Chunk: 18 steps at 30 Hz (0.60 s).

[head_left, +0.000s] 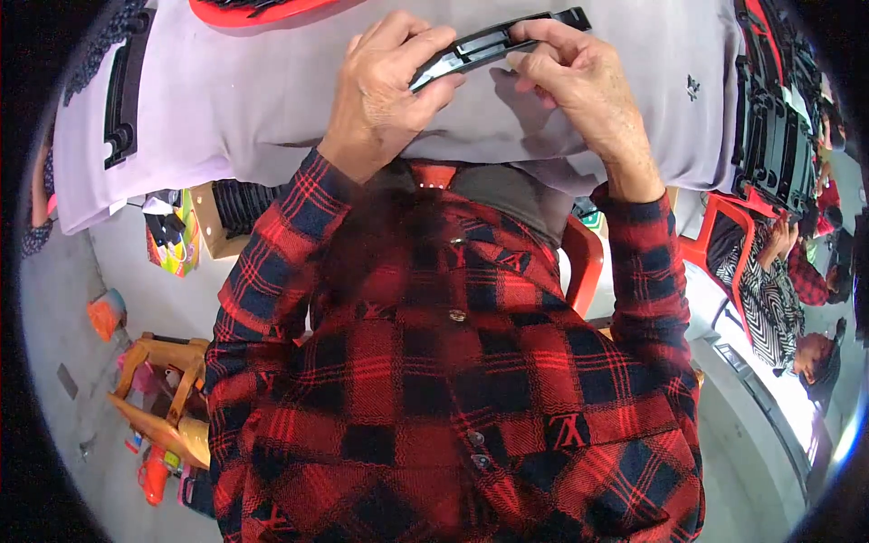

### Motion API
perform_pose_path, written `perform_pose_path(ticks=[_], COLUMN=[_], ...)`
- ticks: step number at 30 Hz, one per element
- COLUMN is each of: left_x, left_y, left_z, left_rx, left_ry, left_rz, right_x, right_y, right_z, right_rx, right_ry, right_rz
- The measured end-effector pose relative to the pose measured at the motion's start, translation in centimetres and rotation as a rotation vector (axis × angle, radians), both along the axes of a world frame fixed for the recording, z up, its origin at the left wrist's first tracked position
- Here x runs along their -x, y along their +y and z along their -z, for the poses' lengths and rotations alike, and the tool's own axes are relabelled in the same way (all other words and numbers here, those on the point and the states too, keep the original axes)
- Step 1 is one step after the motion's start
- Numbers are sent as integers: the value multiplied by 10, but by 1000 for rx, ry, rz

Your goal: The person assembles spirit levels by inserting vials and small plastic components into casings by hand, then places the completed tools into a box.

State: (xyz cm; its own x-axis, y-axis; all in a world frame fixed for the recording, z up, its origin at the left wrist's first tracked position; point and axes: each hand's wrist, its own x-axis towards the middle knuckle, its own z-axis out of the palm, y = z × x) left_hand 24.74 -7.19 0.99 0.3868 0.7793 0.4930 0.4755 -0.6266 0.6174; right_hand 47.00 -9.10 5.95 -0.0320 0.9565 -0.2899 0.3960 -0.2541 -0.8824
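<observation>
A long, narrow black plastic strip (481, 45) with slots and a shiny pale stretch is held up over the grey cloth-covered table (272, 95). My left hand (385, 90) grips its left end between thumb and bent fingers, hiding part of that end. Toward the other end, my right hand (593, 86) has its index finger pressed on the strip and its thumb just below, in a pinch. The strip's right tip sticks out past my right fingers. Whether a small piece sits under those fingertips, I cannot tell.
A red tray (262, 13) with black pieces lies at the far edge. Another black strip (125, 100) rests at left, small dark bits (692, 87) at right. Black parts (769, 136) are stacked far right, near seated people. Below stand a cardboard box (208, 222) and red chair (584, 262).
</observation>
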Motion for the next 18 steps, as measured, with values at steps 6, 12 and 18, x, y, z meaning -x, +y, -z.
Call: perform_pose_path(ticks=[6,12,18], left_x=[4,-3,0], left_y=[-1,-1,-3], left_z=[-1,8,-13], left_rx=[17,48,70], left_ry=[31,-56,-85], left_rz=[-20,-51,-15], right_x=[41,52,65], right_y=[2,26,49], right_z=[-24,-31,-57], right_rx=[-396,-576,-148], right_ry=[-532,-721,-721], right_rz=[81,-261,-523])
